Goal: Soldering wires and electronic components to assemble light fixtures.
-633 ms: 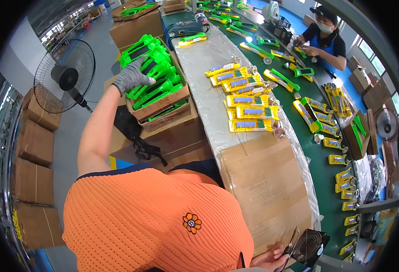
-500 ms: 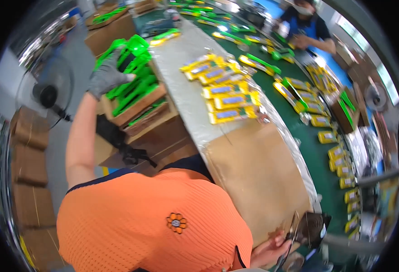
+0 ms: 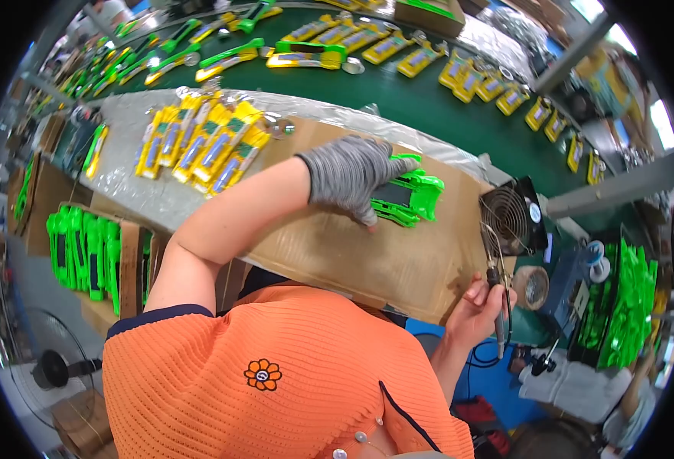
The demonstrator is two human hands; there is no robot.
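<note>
My left hand [image 3: 350, 177], in a grey knit glove, presses down on a small stack of bright green plastic parts [image 3: 412, 196]. The stack lies on a brown cardboard sheet [image 3: 367, 260] right in front of me. My right hand [image 3: 474, 307] is bare and sits at the sheet's right edge. It grips a thin pen-like tool [image 3: 498, 310] with a cord, pointing downward. My orange shirt hides the near edge of the sheet.
An open carton of green parts [image 3: 84, 256] stands at my left. Yellow packaged pieces [image 3: 207, 138] lie on plastic film beyond the sheet. Behind them, a green conveyor belt [image 3: 398, 96] carries more pieces. A small black fan [image 3: 513, 218], a tape roll [image 3: 536, 287] and more green parts [image 3: 628, 306] sit at right.
My left hand has left the carton on my left and swung right, setting green parts down on the cardboard sheet. My head has turned toward the sheet.
</note>
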